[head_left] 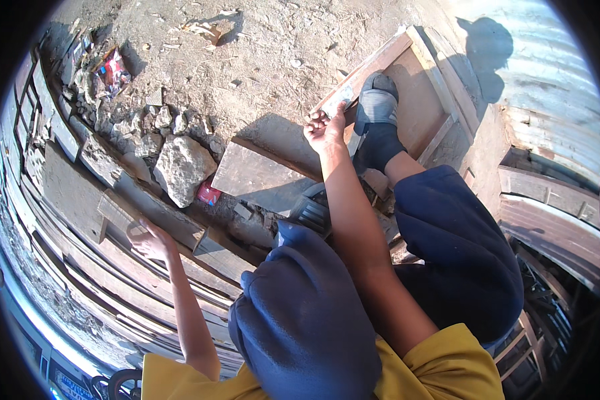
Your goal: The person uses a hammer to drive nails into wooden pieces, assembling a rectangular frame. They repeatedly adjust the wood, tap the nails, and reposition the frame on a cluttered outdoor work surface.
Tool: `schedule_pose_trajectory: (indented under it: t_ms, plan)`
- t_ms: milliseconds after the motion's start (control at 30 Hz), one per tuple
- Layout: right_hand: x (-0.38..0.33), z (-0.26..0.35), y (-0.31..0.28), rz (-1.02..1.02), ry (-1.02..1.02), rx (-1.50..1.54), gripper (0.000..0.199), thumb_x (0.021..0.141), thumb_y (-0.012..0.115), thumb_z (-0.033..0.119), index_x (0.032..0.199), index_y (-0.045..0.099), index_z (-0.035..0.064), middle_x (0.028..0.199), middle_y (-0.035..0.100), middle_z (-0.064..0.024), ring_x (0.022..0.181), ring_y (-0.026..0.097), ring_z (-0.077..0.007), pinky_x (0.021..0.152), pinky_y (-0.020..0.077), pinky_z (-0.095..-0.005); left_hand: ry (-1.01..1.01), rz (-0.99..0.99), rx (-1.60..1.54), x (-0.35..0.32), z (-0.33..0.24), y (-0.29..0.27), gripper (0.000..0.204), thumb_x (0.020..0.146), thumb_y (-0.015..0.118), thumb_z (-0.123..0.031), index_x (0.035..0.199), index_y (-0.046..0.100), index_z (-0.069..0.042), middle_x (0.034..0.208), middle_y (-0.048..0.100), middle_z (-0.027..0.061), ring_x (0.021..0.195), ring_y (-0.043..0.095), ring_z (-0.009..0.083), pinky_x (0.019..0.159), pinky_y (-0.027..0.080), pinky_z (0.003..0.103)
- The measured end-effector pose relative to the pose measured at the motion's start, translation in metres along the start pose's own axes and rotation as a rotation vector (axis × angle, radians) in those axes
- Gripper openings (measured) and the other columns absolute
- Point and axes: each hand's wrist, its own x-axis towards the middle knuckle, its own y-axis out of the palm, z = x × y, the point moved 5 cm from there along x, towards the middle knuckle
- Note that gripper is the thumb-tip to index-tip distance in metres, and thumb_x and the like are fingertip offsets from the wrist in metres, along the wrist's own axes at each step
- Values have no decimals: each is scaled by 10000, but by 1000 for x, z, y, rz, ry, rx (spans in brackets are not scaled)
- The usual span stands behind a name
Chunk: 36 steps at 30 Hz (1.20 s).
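My left hand [152, 241] reaches out over the stacked planks [80, 193] at the left, fingers apart, close to a short wood block [120, 212]. Nothing shows in its grip. My right hand [327, 131] is palm up with its fingers curled, beside the edge board [373, 67] of a wooden frame. Whatever those fingers hold is too small to name. My right foot, in a grey shoe [379, 103], rests on the frame's brown panel [410, 93]. A short flat board [260, 175] lies on the ground left of my right forearm.
A large pale rock [183, 170] and smaller stones lie between the planks and the dirt ground [267, 73]. Red wrappers [115, 72] are at the far left. Corrugated metal sheeting [547, 80] stands at the right, above a wooden box [547, 223].
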Motion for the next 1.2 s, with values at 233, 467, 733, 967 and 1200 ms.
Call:
schedule_pose_trajectory:
  t_ms: [233,467,733,967,1200]
  plan:
    - [-11,1,8,6,139,123,226,745,622,286,777,487,108,627,415,8,479,380,-116,449,314,-245,81,30,121,-2,-27,-24,826,852,445,-646,1337,263,-2,1134,439,232,1017,485,364,836,420,479]
    - [-7,2,11,-195,172,20,382,772,553,-38,538,301,129,491,245,30,402,205,-106,402,242,-247,66,94,111,-5,-25,-21,888,817,429,-683,1366,224,-15,1185,404,247,1105,434,387,879,388,508]
    - [-27,14,26,-57,243,-253,253,762,547,-43,672,365,108,544,290,17,422,226,-124,380,209,-280,43,146,193,-5,-6,-25,872,821,466,-621,1371,200,2,1164,403,242,1033,462,382,843,402,506]
    - [-83,67,31,-216,365,-241,350,811,566,-9,610,311,121,526,251,18,412,226,-108,369,229,-261,59,148,203,-9,-41,-16,830,808,556,-508,1363,193,-8,1204,388,210,1064,451,363,851,413,487]
    - [-210,168,98,-282,458,-90,290,857,536,-62,701,332,74,652,283,26,441,226,-51,351,168,-196,-3,172,212,-5,-21,-35,795,832,536,-500,1374,196,-28,1244,374,220,1135,419,360,902,399,500]
